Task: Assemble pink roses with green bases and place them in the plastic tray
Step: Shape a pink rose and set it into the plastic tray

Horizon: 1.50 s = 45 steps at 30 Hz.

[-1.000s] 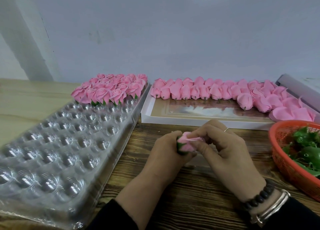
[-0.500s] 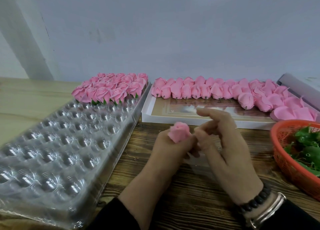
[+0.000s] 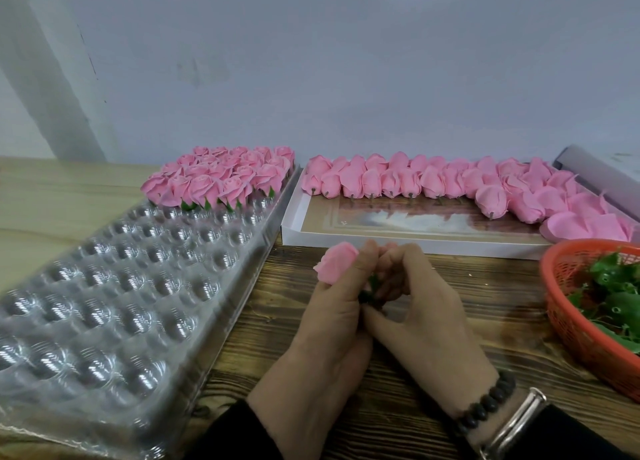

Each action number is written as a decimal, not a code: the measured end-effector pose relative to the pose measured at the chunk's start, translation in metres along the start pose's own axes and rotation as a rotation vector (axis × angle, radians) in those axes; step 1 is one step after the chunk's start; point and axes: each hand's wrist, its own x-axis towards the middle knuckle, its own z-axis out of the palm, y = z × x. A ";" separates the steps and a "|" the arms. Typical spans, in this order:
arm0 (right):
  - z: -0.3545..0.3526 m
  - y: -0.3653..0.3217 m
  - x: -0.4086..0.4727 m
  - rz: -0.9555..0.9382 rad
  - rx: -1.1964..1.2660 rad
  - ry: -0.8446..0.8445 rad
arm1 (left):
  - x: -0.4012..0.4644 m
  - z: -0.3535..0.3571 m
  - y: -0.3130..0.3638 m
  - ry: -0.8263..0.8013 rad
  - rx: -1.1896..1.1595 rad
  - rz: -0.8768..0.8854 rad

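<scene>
Head view: both hands meet over the wood table (image 3: 485, 293), working one pink rose (image 3: 336, 263).

L hand (image 3: 332, 324) pinches the rose w/ thumb and fingers, bud tilted up-left; R hand (image 3: 419, 307) closes its fingertips on the green base (image 3: 371, 288) right under the bud. Clear plastic tray (image 3: 114, 307) lies at left, finished roses (image 3: 225, 179) filling its far rows, near cups bare. Loose rose buds (image 3: 433, 182) sit in the white box (image 3: 291, 229); green bases fill the orange basket (image 3: 571, 324) at right.
</scene>
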 end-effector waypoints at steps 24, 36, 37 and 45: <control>-0.010 -0.006 0.006 0.231 0.462 -0.198 | 0.005 -0.007 0.007 -0.106 0.133 -0.033; -0.016 -0.004 0.005 0.298 0.457 -0.308 | 0.007 -0.016 0.009 -0.068 0.307 0.014; -0.016 -0.004 0.006 0.266 0.409 -0.296 | 0.007 -0.015 0.010 -0.060 0.388 0.081; -0.021 -0.002 0.006 -0.026 0.137 -0.093 | 0.006 -0.015 0.015 -0.071 1.023 0.373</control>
